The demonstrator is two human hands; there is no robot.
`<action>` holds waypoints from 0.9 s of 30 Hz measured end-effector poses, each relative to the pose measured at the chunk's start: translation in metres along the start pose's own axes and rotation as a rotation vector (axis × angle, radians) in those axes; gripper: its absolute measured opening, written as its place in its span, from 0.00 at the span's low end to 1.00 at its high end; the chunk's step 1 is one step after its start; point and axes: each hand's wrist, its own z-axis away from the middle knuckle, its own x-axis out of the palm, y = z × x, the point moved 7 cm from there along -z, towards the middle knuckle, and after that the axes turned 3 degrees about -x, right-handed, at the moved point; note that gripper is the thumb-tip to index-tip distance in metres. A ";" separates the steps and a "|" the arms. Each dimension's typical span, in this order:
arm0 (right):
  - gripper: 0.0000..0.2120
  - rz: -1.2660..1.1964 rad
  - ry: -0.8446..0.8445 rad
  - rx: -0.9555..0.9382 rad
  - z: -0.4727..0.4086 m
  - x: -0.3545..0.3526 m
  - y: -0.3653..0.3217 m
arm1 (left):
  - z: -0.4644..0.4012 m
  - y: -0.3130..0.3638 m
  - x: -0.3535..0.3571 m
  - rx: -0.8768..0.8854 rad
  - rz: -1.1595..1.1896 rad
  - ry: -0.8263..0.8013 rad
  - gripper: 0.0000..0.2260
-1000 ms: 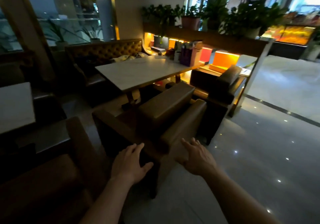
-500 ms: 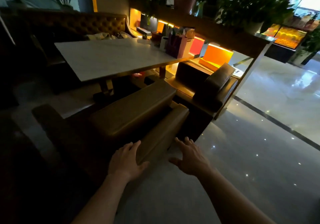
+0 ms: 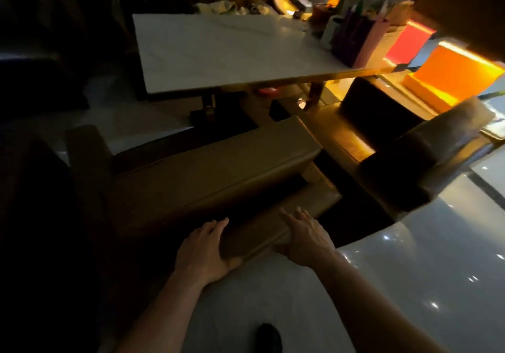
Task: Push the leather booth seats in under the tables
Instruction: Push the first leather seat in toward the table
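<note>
Head view is showing the left hand (image 3: 203, 251) and right hand (image 3: 306, 236), fingers spread, pressing flat on the near armrest of the brown leather booth seat (image 3: 207, 177). The seat is standing just short of the white rectangular marble-topped table (image 3: 229, 51), not tucked under it.

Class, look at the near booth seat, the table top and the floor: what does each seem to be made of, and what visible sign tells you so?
Booth seat: brown leather or imitation leather, going by its smooth padded surface with a soft sheen and seams.
Table top: pale stone, perhaps marble or a look-alike, from the faint grey veining and matte finish.
Floor: polished tile or stone; its gloss mirrors the ceiling lights.
</note>
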 end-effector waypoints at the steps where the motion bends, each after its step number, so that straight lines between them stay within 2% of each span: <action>1: 0.48 0.021 -0.013 -0.038 -0.019 0.003 0.009 | -0.009 -0.001 0.005 -0.044 0.014 0.003 0.47; 6: 0.51 0.145 -0.128 -0.236 -0.103 0.031 0.033 | -0.044 -0.009 0.032 -0.235 0.020 -0.015 0.49; 9: 0.56 0.279 -0.279 -0.383 -0.145 0.059 0.038 | -0.059 -0.017 0.059 -0.368 0.024 -0.066 0.52; 11: 0.60 0.300 -0.301 -0.397 -0.149 0.060 0.039 | -0.060 -0.017 0.063 -0.359 0.006 -0.056 0.53; 13: 0.62 0.291 -0.238 -0.405 -0.150 0.054 0.038 | -0.062 -0.016 0.059 -0.343 -0.036 -0.036 0.52; 19: 0.58 0.312 -0.132 -0.473 -0.145 0.056 0.045 | -0.058 -0.013 0.065 -0.338 -0.051 0.025 0.50; 27: 0.56 0.361 -0.149 -0.451 -0.107 0.069 0.037 | -0.022 -0.021 0.084 -0.271 -0.134 0.159 0.47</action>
